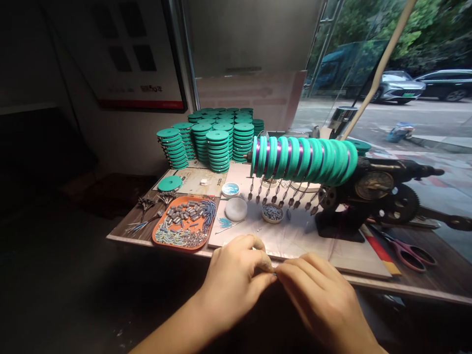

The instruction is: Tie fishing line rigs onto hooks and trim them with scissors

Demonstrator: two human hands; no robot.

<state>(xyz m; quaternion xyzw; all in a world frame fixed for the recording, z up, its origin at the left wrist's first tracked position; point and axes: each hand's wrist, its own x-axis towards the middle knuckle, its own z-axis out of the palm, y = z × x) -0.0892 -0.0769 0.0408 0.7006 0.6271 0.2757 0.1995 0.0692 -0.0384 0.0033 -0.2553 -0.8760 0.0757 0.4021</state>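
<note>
Left hand [236, 275] and right hand [317, 290] meet fingertip to fingertip at the near edge of the surface [435, 275], both pinched on something too small to identify. Just beyond the left hand sits an orange tray [159, 231] of small parts; beyond the right hand, a row of green spools [302, 160] on a winder.

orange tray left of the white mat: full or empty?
Partly full. The orange tray holds grey cylindrical pieces in the middle, blue tubes at its right edge and small pale bits along the front; bare orange shows between them.
</note>
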